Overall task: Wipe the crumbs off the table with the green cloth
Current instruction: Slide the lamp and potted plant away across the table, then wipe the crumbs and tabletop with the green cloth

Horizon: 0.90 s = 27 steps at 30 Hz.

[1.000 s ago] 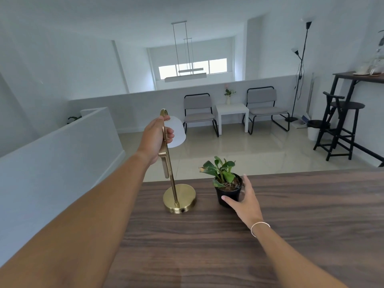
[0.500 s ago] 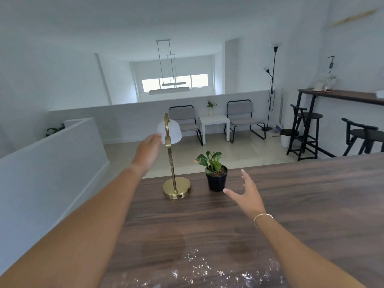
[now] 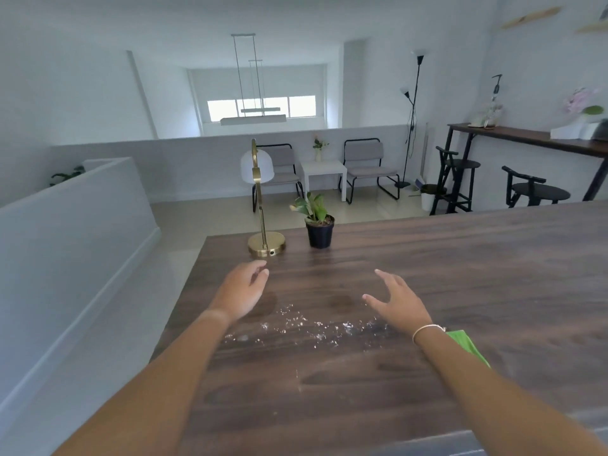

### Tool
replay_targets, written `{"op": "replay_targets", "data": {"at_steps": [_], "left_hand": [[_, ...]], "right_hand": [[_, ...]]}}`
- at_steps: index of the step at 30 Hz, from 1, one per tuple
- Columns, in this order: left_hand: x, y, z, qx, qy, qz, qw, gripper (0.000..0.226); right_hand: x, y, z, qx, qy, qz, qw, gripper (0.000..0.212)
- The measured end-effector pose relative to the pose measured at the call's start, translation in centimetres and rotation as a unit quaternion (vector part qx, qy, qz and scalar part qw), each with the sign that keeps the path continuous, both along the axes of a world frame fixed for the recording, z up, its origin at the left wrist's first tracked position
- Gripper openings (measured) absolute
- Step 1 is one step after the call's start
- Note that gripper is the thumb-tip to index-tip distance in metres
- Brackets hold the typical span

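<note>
Both hands have pulled back from the far corner: my left hand (image 3: 241,292) was up by the lamp half a second ago, my right hand (image 3: 399,304) reaching toward the plant, and now both hover low over the table (image 3: 460,274), nearer me. Left hand is empty, fingers loosely curled, thumb and forefinger close but grasping nothing. Right hand is empty too, fingers spread and released, a thin bracelet (image 3: 427,330) at the wrist. Crumbs (image 3: 306,325) lie scattered in a pale band on the wood between and just below the two hands. Green cloth (image 3: 468,347) lies on the table just right of my right wrist, partly hidden behind the forearm, not touched. Brass lamp (image 3: 265,222) and potted plant (image 3: 319,225) stand side by side, apart, at the far-left edge of the table.
</note>
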<state>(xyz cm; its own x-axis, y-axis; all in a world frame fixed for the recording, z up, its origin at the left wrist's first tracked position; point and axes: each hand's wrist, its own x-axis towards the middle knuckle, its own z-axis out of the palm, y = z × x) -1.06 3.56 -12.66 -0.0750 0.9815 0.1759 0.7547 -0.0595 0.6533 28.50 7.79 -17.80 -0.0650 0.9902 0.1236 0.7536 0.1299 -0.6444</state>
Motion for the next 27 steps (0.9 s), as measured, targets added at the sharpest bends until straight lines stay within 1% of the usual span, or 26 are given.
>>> {"op": "replay_targets", "data": {"at_steps": [4,5,8,10,12,15,18,22,27], "left_hand": [[1.5,-5.9,-4.6,-0.008,0.051,0.033,0.998,0.043],[2.0,-7.5,-5.7,-0.01,0.07,0.042,0.997,0.045],[3.5,-12.0,-7.8,-0.001,0.107,0.087,0.99,0.043],[4.3,-14.5,-8.9,-0.003,0.132,0.107,0.985,0.051],[4.7,-16.3,-10.1,-0.016,0.164,0.117,0.979,0.065],[5.0,-17.8,-11.1,-0.042,0.194,0.127,0.972,0.074],[5.0,-18.1,-11.5,-0.055,0.223,0.129,0.965,0.077],[5.0,-17.9,-11.7,-0.047,0.236,0.127,0.962,0.077],[5.8,-18.1,-11.3,-0.043,0.233,0.111,0.965,0.081]], "right_hand": [[3.8,-3.2,-1.6,0.012,-0.085,-0.017,0.996,0.059],[4.8,-4.1,-2.1,0.011,-0.109,-0.02,0.994,0.059],[7.3,-6.3,-3.5,-0.01,-0.168,-0.023,0.985,0.063],[8.4,-7.4,-4.3,-0.027,-0.199,-0.027,0.979,0.065],[8.8,-8.4,-4.9,-0.02,-0.219,-0.038,0.975,0.067],[8.9,-9.3,-5.1,-0.03,-0.229,-0.073,0.97,0.071],[8.9,-9.7,-5.5,-0.064,-0.223,-0.088,0.969,0.067],[8.6,-9.1,-5.8,-0.048,-0.226,-0.065,0.971,0.057],[8.0,-7.4,-5.2,-0.045,-0.214,-0.036,0.975,0.053]]}}
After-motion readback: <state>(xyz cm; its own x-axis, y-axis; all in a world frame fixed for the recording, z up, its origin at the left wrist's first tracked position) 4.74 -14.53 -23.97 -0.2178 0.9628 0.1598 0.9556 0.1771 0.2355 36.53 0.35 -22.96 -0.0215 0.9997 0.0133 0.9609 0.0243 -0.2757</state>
